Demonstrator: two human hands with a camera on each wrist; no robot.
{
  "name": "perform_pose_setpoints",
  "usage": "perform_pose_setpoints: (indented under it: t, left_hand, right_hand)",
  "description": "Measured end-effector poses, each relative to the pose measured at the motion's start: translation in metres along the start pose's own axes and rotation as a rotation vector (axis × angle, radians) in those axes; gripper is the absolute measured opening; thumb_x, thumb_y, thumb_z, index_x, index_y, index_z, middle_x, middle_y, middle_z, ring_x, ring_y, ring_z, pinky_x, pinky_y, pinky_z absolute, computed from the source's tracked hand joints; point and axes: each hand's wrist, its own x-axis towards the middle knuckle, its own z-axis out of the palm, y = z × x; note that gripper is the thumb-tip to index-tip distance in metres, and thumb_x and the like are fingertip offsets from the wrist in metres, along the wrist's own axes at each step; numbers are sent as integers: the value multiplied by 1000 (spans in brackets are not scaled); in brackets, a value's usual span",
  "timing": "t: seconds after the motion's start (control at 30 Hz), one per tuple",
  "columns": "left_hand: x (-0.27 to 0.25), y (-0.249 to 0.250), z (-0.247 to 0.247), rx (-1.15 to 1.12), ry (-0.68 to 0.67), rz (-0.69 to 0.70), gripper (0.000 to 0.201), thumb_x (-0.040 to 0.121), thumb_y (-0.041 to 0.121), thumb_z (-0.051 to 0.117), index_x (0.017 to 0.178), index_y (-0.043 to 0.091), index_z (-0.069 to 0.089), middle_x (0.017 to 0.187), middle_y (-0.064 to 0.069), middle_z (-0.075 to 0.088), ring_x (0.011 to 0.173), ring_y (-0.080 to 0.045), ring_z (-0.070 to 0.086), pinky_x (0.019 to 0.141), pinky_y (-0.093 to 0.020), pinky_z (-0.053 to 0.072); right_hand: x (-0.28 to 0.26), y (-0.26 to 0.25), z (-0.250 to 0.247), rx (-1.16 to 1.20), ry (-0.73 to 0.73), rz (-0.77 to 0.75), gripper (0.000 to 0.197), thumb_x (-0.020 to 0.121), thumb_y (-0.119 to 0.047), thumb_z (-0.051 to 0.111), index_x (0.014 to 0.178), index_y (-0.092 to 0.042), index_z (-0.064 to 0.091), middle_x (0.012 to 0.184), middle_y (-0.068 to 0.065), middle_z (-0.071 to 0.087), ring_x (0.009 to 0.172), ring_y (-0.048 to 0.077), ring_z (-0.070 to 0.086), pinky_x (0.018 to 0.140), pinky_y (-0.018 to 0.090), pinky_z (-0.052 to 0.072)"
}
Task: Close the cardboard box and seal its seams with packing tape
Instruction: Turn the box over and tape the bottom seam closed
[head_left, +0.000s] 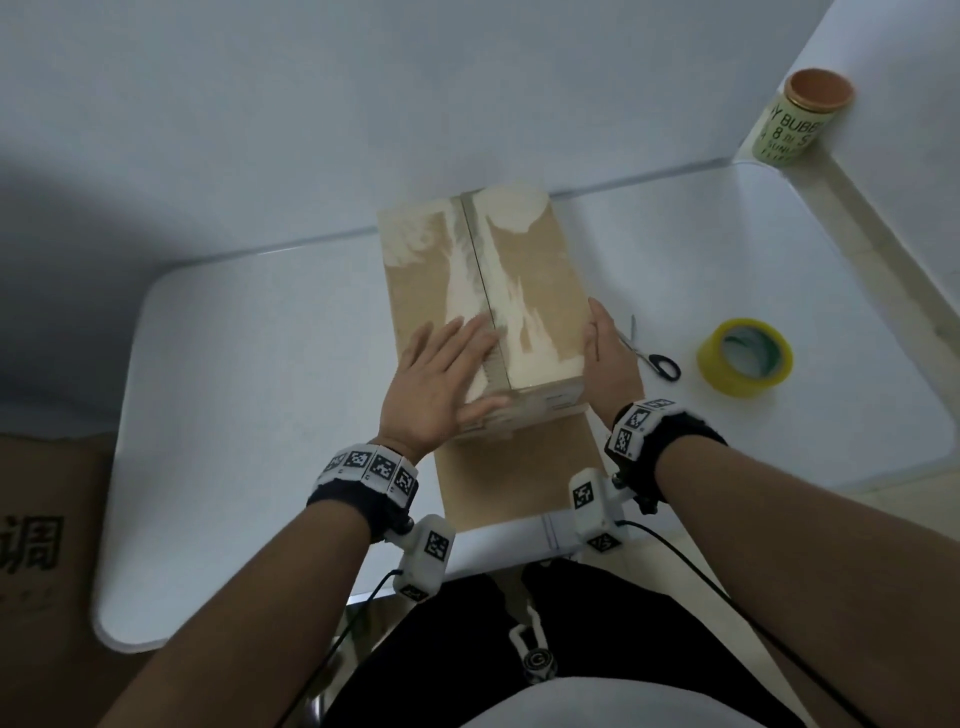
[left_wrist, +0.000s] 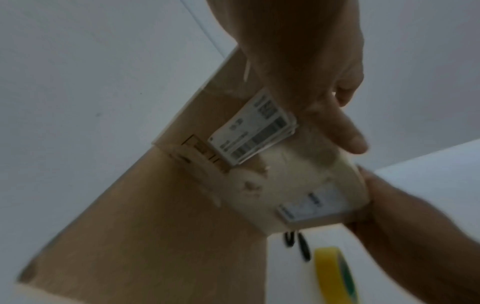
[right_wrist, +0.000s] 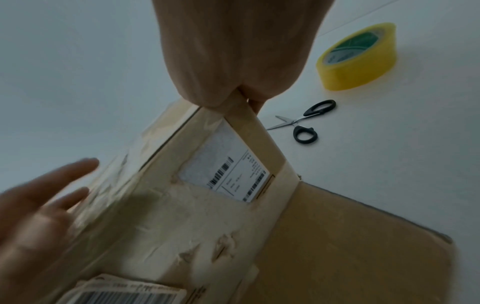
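The cardboard box (head_left: 540, 270) stands mid-table with its top flaps down and meeting along a centre seam; torn pale patches mark the top. My left hand (head_left: 457, 364) lies flat on the near end of the top, fingers spread across the seam, thumb at the near edge. My right hand (head_left: 605, 348) presses straight-fingered against the box's right side by the near corner. One brown flap (head_left: 509, 473) lies flat on the table toward me. Shipping labels (right_wrist: 233, 176) cover the near end face. The yellow tape roll (head_left: 745, 358) sits untouched to the right.
Black-handled scissors (head_left: 654, 356) lie between the box and the tape roll. A green printed can (head_left: 795, 119) stands on a ledge at the far right. Another cardboard carton (head_left: 47, 545) sits on the floor left of the white table (head_left: 260, 415).
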Motion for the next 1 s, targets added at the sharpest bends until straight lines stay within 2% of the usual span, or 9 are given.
perform_pose_setpoints:
  t: [0.07,0.17,0.23,0.3,0.5,0.63,0.8,0.93,1.0]
  left_hand:
    - [-2,-1,-6,-278,127,-209,57,98,54,34,149,29,30,159,7,22,147,-9,19,121,-40,5]
    - [-5,4,-11,-850,442,-820,51,101,47,29,148,27,33,158,10,25,145,-1,19,122,-38,13]
    - [-1,9,-11,-1155,466,-1132,55,100,53,27,149,28,32,156,11,29,142,-5,25,121,-37,19]
    - [3,7,-6,-1248,407,-1257,58,96,60,30,144,30,39,145,10,43,135,-11,38,114,-34,29]
    - [6,8,-5,-1133,304,-1237,55,92,63,38,137,33,47,123,12,58,109,-10,58,89,-24,43]
    - [8,4,-12,-1257,189,-1197,73,81,66,55,145,37,34,135,10,54,115,-15,58,99,-35,48]
    - [20,15,-51,-1211,143,-984,63,82,34,69,137,27,39,124,4,63,106,-18,66,92,-43,55]
    - [66,13,-102,-945,58,-779,58,84,23,64,136,23,38,126,1,57,109,-19,60,88,-36,53]
    - [85,14,-115,-800,-8,-740,63,85,17,64,140,15,33,128,-2,52,111,-20,56,84,-31,50]
  right_hand:
    - [-3,-1,-1,-42,31,-9,46,106,-32,26,151,-24,27,132,14,58,116,29,58,92,26,42]
    - [-5,-3,3,0,53,24,46,105,-33,28,150,-21,31,134,12,57,119,29,56,95,27,40]
    - [-2,-1,5,1,27,59,48,105,-35,25,150,-19,29,142,10,50,129,29,49,106,33,35]
    - [2,2,5,-15,-9,86,49,105,-38,23,150,-19,28,146,8,45,134,28,43,112,38,31]
    - [6,-1,1,28,-53,122,49,104,-39,23,149,-19,29,147,8,44,134,28,42,113,40,31]
    - [10,-3,-5,99,-115,178,50,104,-41,22,151,-22,27,151,3,38,139,26,36,117,41,25]
    - [26,19,-16,301,-163,273,76,79,-68,35,144,-28,40,147,-4,44,135,20,43,114,45,33]
    - [10,-2,-25,422,-206,383,34,97,-41,42,126,-28,55,133,0,55,116,21,54,95,40,49]
    - [5,-5,-27,387,-253,367,31,100,-35,39,127,-28,51,129,0,52,110,20,51,86,36,47]
